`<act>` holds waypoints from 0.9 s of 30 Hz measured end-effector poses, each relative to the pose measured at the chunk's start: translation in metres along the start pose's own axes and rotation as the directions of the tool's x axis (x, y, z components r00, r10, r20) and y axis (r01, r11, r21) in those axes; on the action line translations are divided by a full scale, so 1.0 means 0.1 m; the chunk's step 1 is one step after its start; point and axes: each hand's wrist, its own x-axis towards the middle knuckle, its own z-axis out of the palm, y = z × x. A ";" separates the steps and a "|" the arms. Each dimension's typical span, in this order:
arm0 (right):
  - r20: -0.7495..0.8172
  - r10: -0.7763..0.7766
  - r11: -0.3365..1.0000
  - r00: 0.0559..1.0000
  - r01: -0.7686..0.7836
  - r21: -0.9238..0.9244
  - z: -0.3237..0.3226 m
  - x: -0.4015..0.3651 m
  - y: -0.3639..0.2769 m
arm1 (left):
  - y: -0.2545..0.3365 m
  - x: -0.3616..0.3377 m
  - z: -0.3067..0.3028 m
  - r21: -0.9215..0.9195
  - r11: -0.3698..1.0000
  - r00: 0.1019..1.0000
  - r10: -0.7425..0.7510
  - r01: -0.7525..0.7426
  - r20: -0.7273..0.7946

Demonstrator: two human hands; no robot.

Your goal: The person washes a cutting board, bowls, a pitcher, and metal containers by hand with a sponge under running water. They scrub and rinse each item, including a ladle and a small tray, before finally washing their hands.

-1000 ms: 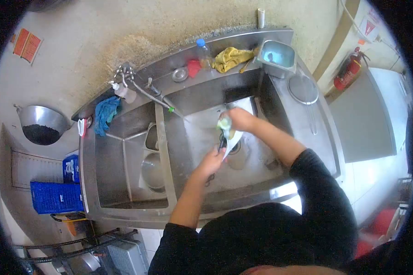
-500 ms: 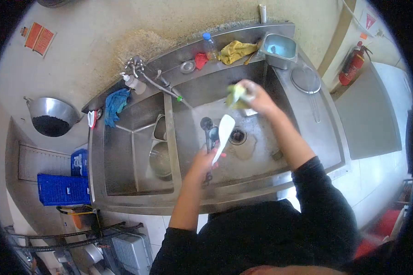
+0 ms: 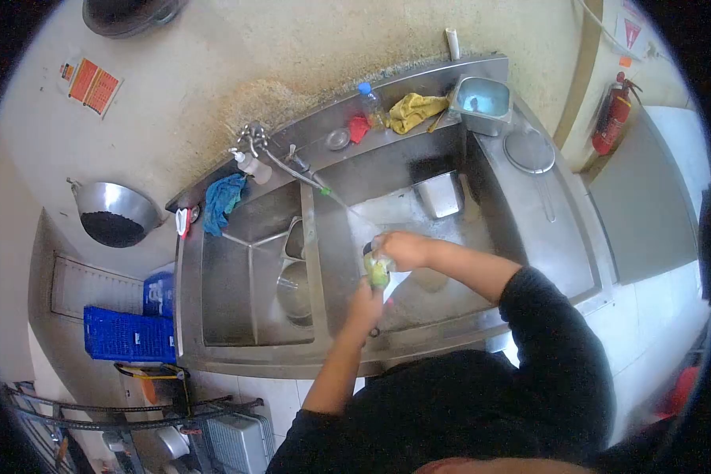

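Over the right sink basin [image 3: 490, 304], my left hand [image 3: 363, 306] is closed around a white spatula [image 3: 395, 283] and some dark-handled utensils, largely covered by my hands. My right hand [image 3: 405, 251] grips a yellow-green sponge [image 3: 378, 271] and presses it against the utensils just above my left hand. Water runs from the hose faucet [image 3: 296, 170] into this basin. A rectangular steel pan [image 3: 440, 196] lies in the basin beyond my right hand.
The left basin [image 3: 229, 308] holds a round metal bowl [image 3: 295, 291]. Along the back ledge are a blue cloth [image 3: 224, 201], a soap bottle [image 3: 253, 166], a yellow cloth [image 3: 415, 110] and a steel container [image 3: 482, 107] with bluish liquid. A strainer [image 3: 529, 150] rests at right.
My right hand has brought the sponge down and left onto the utensils in my left hand. The steel pan is now uncovered. The whole view has shifted slightly.
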 end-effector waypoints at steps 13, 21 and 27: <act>-0.667 0.036 0.986 0.744 -0.137 -0.099 -0.04 0.10 -0.20 | 0.21 0.19 -0.07 -0.548 0.830 0.983 -0.172 0.107 -0.070; -0.160 0.891 0.236 0.426 -0.131 0.963 -0.01 0.13 0.72 | 0.28 0.05 -0.02 -0.463 0.885 0.997 0.014 -0.050 -0.080; 0.134 0.745 -0.480 0.653 0.386 0.788 0.25 0.27 0.11 | 0.12 0.30 0.05 -0.680 0.717 0.983 -0.181 0.156 0.034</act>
